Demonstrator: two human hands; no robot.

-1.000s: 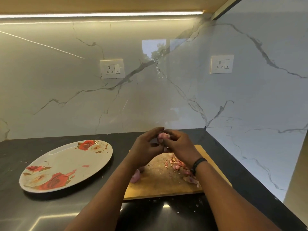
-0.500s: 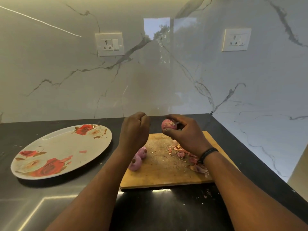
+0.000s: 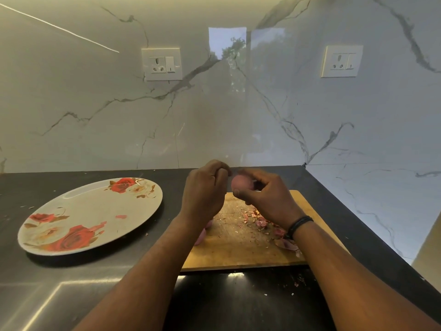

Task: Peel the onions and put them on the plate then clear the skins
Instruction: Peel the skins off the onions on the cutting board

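The right hand (image 3: 267, 199) is holding a small pink onion (image 3: 241, 182) above the far edge of the wooden cutting board (image 3: 233, 244), its fingers (image 3: 256, 174) arching over the top and the thumb pressing in from below. The onion is sitting at the left end of that grip, its bare side facing the left hand (image 3: 205, 194), which is hovering just beside it, nearly touching. The left fingers (image 3: 220, 168) are curling in with the tips pinched together at the onion's upper edge; whether a shred of skin is caught between them is too small to tell. The onion looks nearly round, so I am seeing no clear long axis. Both wrists are lifting off the counter (image 3: 71, 283), forearms angling in toward each other. Loose skins (image 3: 260, 220) are lying on the board under the right wrist, and another onion (image 3: 200, 236) is peeking out beneath the left forearm. The flowered plate (image 3: 90, 211) is waiting well off to the left, holding no onions, so the left hand is the nearer one to it.
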